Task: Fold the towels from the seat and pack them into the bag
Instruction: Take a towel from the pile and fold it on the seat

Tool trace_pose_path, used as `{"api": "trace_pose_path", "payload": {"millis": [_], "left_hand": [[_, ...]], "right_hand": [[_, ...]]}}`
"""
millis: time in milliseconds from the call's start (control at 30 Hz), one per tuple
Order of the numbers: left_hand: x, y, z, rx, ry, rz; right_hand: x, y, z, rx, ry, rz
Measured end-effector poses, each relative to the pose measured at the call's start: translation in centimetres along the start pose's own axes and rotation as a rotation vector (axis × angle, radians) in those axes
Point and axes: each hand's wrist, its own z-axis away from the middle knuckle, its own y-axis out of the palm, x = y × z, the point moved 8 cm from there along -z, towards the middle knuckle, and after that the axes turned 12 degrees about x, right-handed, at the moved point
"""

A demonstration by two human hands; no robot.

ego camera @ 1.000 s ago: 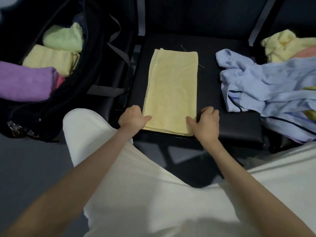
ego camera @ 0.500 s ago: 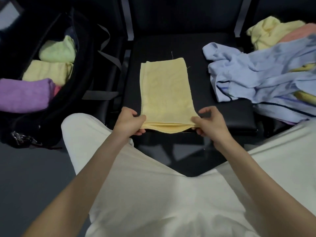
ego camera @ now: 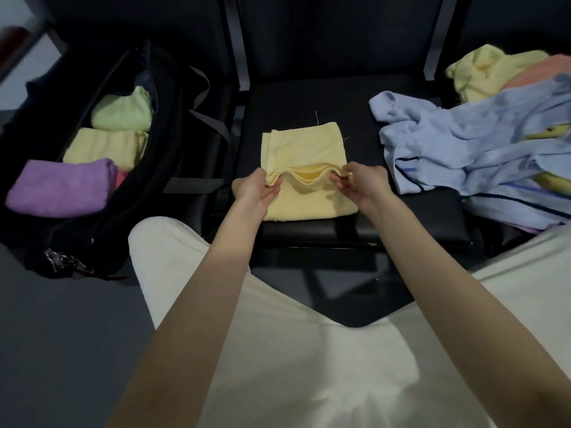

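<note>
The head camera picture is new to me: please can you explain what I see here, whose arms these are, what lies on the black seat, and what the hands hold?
There is no machine here. A person wears a camera on the head, so you look down along their own two bare arms and pale trousers.

On the black seat lies a yellow towel, already folded narrow. The left hand and the right hand each pinch one corner of its near end, lifted and carried toward the far end to fold it in half.

At the left stands an open dark bag holding folded towels: purple, yellow and green. At the right lies a pile of unfolded towels, mostly light blue.
</note>
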Motion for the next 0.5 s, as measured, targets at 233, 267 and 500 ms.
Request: {"api": "trace_pose_path", "payload": {"millis": [233, 267, 500], "left_hand": [[-0.8, 0.5, 0.2, 0.119, 0.266, -0.644], [-1.4, 0.8, 0.7, 0.148, 0.365, -0.855], [1.1, 2.0, 1.7, 0.391, 0.666, -1.891]], "right_hand": [[1.0, 0.9, -1.0, 0.134, -0.18, 0.598], [1.7, 1.1, -0.6, 0.146, -0.271, 0.802], [-0.5, 2.0, 0.5, 0.289, -0.489, 1.842]]}}
